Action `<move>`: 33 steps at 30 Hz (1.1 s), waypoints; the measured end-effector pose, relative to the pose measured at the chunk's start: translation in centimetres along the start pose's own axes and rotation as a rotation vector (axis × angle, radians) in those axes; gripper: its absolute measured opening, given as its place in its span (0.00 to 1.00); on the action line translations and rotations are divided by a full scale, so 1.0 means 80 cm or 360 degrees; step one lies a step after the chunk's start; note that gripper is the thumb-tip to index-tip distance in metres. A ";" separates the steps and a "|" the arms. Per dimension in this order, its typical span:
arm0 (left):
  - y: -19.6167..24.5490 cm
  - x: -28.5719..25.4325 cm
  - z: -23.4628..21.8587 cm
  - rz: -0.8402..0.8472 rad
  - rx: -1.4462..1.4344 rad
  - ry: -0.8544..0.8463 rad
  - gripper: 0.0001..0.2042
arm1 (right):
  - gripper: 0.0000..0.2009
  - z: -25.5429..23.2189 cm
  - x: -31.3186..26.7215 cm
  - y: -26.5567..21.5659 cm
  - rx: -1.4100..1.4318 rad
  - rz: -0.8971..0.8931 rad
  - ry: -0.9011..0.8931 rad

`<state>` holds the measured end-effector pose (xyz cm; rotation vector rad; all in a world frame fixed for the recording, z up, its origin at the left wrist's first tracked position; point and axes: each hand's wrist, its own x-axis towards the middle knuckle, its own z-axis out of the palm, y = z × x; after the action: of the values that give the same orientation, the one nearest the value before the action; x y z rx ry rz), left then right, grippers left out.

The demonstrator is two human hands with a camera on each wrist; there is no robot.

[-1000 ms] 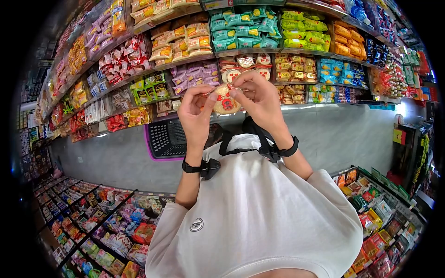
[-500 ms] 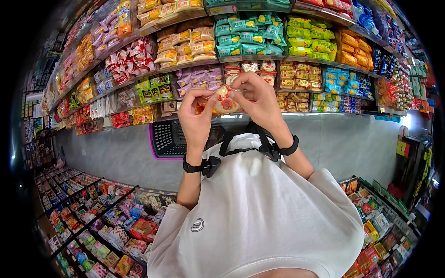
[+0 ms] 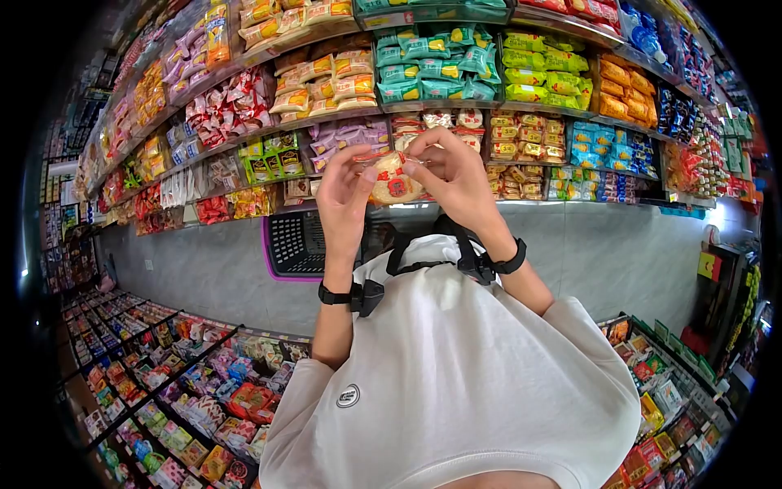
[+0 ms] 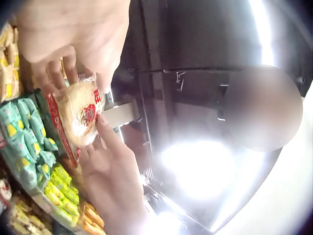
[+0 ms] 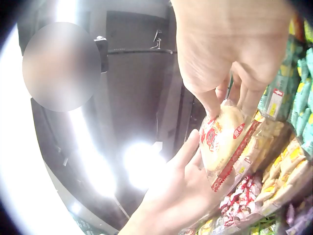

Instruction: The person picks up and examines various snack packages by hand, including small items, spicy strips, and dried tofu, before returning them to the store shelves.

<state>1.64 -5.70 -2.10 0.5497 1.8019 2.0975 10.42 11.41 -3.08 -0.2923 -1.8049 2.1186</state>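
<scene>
A round pale pastry (image 3: 393,184) in a clear wrapper with red print is held up before the chest, between both hands. My left hand (image 3: 342,191) pinches one side of the wrapper, thumb on the near face and fingers behind. On the other side my right hand (image 3: 458,178) grips it the same way. In the left wrist view the packaged pastry (image 4: 80,113) shows a red zigzag-edged seal along one side. The right wrist view shows the pastry (image 5: 222,139) with a red emblem on its face; the fingertips behind it are partly hidden.
Shelves of wrapped snacks curve ahead, with teal packets (image 3: 440,61), green packets (image 3: 544,65) and red-white packets (image 3: 226,102). A dark basket (image 3: 295,244) with a purple rim stands on the grey floor (image 3: 204,273). Behind are low display bins (image 3: 187,383).
Both hands keep hold of the pastry, which has tilted slightly between them. The head view has shifted a little, so shelves and basket sit slightly farther right.
</scene>
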 end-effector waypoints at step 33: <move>0.000 -0.015 0.011 0.0688 0.1066 0.0012 0.18 | 0.11 -0.002 -0.005 0.010 0.0033 0.0032 0.0138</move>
<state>3.14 -5.54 -2.11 1.1845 2.5722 1.6654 10.72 11.29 -3.96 -0.3930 -1.7373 2.1031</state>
